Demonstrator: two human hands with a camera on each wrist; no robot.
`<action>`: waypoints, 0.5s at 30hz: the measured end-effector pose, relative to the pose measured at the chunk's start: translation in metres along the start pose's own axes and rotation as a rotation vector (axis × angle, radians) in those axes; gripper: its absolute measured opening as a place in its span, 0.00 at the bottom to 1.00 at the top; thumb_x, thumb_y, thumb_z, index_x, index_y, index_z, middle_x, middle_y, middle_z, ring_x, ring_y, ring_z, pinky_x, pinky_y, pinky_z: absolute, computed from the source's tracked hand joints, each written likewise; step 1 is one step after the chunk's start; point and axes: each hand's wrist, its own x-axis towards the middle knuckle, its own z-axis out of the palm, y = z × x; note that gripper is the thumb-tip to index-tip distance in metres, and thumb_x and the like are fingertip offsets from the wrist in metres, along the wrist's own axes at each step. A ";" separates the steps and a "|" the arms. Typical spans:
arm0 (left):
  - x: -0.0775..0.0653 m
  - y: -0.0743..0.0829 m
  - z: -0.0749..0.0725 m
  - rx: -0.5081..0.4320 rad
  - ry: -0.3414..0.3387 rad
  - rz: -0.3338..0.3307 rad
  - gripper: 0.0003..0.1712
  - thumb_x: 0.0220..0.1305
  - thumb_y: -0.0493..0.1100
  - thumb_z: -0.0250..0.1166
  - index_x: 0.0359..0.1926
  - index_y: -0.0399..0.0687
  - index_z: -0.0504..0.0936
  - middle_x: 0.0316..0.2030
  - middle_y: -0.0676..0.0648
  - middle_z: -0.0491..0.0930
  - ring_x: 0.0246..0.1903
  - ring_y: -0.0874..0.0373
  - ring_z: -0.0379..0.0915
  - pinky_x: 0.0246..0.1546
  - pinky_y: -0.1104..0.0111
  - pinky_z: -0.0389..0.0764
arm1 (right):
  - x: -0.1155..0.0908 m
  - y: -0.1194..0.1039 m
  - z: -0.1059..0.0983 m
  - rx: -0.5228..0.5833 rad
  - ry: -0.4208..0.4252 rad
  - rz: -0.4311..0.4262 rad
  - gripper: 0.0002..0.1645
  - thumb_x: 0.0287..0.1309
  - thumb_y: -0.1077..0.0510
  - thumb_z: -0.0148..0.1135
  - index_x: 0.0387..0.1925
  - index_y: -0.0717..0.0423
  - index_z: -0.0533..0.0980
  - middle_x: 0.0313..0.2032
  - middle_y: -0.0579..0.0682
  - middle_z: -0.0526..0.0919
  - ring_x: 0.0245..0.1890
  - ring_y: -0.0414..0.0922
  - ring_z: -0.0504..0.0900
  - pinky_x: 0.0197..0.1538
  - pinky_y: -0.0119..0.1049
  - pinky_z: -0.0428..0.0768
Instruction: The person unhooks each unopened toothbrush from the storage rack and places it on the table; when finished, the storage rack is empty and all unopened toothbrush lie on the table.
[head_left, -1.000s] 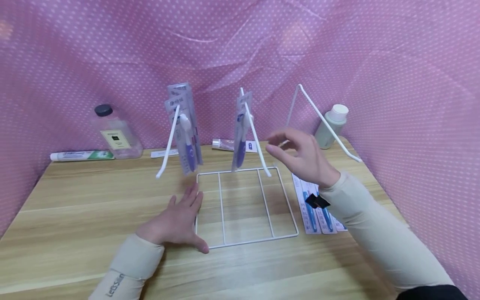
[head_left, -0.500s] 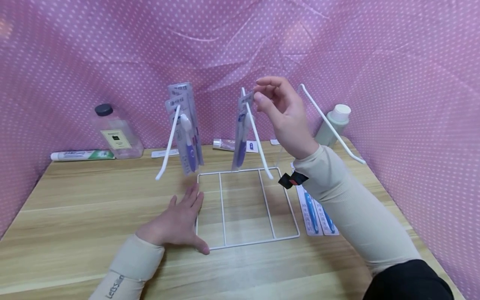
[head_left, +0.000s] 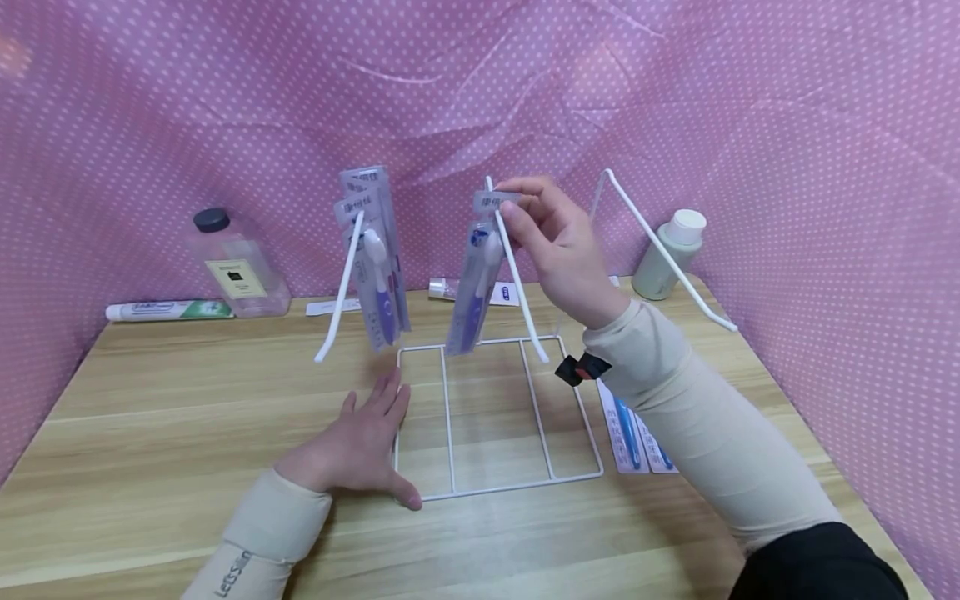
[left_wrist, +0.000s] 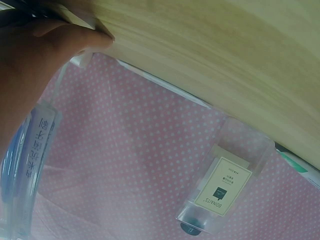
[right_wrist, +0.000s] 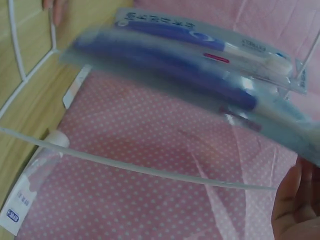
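In the head view my right hand (head_left: pixel 558 246) pinches the header of a packaged purple toothbrush (head_left: pixel 474 292), which hangs on the middle hook (head_left: pixel 519 283) of a white wire rack. The pack tilts, its lower end to the left. It looks blurred in the right wrist view, with another packaged toothbrush (right_wrist: pixel 170 32) beyond it. My left hand (head_left: pixel 360 442) is spread on the table with straight fingers, touching the left side of the rack's base (head_left: pixel 510 483). More packaged toothbrushes (head_left: pixel 375 258) hang from the left hook (head_left: pixel 341 292).
Packaged blue toothbrushes (head_left: pixel 626 433) lie right of the base, partly behind my right arm. The right hook (head_left: pixel 660 242) juts forward bare. Along the back are a toothpaste tube (head_left: pixel 168 310), a black-capped bottle (head_left: pixel 240 275), an Oral-B tube (head_left: pixel 506 293) and a white-capped bottle (head_left: pixel 670 254).
My right hand has moved up and left to the middle hook and now pinches the pack's header. That pack has turned to face forward and swung left at its lower end. My left hand stays put.
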 end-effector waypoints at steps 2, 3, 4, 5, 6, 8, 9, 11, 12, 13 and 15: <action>0.000 0.000 0.000 0.002 -0.002 0.000 0.93 0.31 0.78 0.83 0.82 0.27 0.46 0.83 0.28 0.31 0.83 0.30 0.33 0.75 0.24 0.40 | -0.004 0.000 0.001 -0.024 -0.026 0.003 0.18 0.80 0.60 0.53 0.64 0.62 0.74 0.38 0.50 0.85 0.31 0.46 0.83 0.38 0.38 0.84; 0.000 0.000 0.000 0.001 -0.003 -0.001 0.93 0.31 0.78 0.83 0.82 0.27 0.46 0.83 0.28 0.31 0.83 0.30 0.32 0.75 0.24 0.40 | -0.006 -0.001 0.001 -0.037 -0.038 0.001 0.19 0.81 0.60 0.52 0.66 0.62 0.73 0.37 0.51 0.86 0.30 0.47 0.83 0.36 0.38 0.85; -0.001 0.000 0.000 0.001 -0.005 -0.002 0.93 0.31 0.78 0.83 0.82 0.27 0.46 0.83 0.28 0.30 0.83 0.31 0.32 0.75 0.24 0.40 | -0.009 -0.001 0.001 -0.047 -0.047 0.001 0.20 0.81 0.60 0.51 0.67 0.61 0.72 0.36 0.52 0.86 0.28 0.48 0.82 0.34 0.38 0.85; -0.001 0.000 -0.001 -0.002 -0.004 0.001 0.93 0.31 0.78 0.83 0.82 0.27 0.46 0.83 0.28 0.30 0.83 0.30 0.32 0.75 0.24 0.40 | -0.012 -0.003 0.001 -0.058 -0.053 -0.004 0.21 0.81 0.60 0.50 0.68 0.61 0.72 0.35 0.53 0.86 0.26 0.49 0.82 0.32 0.38 0.84; -0.001 0.001 -0.001 -0.003 -0.003 0.002 0.93 0.31 0.78 0.83 0.82 0.27 0.46 0.83 0.28 0.30 0.83 0.30 0.32 0.74 0.24 0.40 | -0.015 -0.004 0.001 -0.063 -0.062 -0.010 0.21 0.81 0.61 0.50 0.69 0.61 0.71 0.34 0.54 0.86 0.25 0.50 0.81 0.31 0.38 0.84; -0.002 0.001 -0.001 -0.007 -0.002 0.005 0.93 0.31 0.78 0.83 0.82 0.27 0.46 0.83 0.28 0.30 0.83 0.30 0.33 0.74 0.23 0.40 | -0.022 -0.006 0.001 -0.072 -0.082 -0.030 0.23 0.81 0.62 0.49 0.72 0.61 0.69 0.31 0.57 0.86 0.22 0.53 0.81 0.29 0.39 0.85; -0.002 0.001 -0.001 -0.009 -0.001 0.007 0.92 0.31 0.78 0.83 0.82 0.26 0.46 0.83 0.27 0.31 0.83 0.30 0.33 0.74 0.23 0.40 | -0.026 -0.007 0.001 -0.074 -0.091 -0.041 0.24 0.81 0.63 0.49 0.73 0.62 0.68 0.31 0.58 0.87 0.22 0.52 0.82 0.28 0.39 0.85; -0.003 0.002 -0.001 -0.008 0.005 0.013 0.92 0.31 0.77 0.84 0.82 0.26 0.47 0.83 0.27 0.31 0.83 0.29 0.34 0.74 0.23 0.41 | -0.033 -0.010 0.000 -0.067 -0.110 -0.057 0.26 0.80 0.65 0.48 0.75 0.63 0.66 0.30 0.58 0.87 0.21 0.50 0.82 0.28 0.39 0.85; -0.003 0.002 -0.001 -0.004 0.009 0.016 0.92 0.31 0.77 0.84 0.82 0.25 0.47 0.83 0.26 0.32 0.83 0.29 0.34 0.74 0.22 0.42 | -0.037 -0.011 -0.001 -0.059 -0.117 -0.065 0.27 0.79 0.66 0.48 0.76 0.64 0.65 0.29 0.58 0.87 0.20 0.49 0.82 0.28 0.39 0.85; -0.003 0.003 -0.001 -0.001 0.011 0.018 0.92 0.31 0.77 0.84 0.81 0.25 0.47 0.83 0.26 0.32 0.83 0.29 0.35 0.73 0.22 0.42 | -0.041 -0.013 -0.001 -0.054 -0.120 -0.075 0.29 0.78 0.67 0.48 0.76 0.65 0.64 0.28 0.56 0.86 0.20 0.47 0.82 0.28 0.37 0.84; -0.004 0.003 -0.001 0.007 0.015 0.022 0.92 0.31 0.77 0.84 0.81 0.25 0.48 0.83 0.25 0.33 0.83 0.29 0.36 0.73 0.22 0.43 | -0.048 -0.015 -0.002 -0.040 -0.118 -0.098 0.30 0.77 0.69 0.49 0.76 0.67 0.63 0.29 0.52 0.86 0.20 0.44 0.81 0.27 0.35 0.83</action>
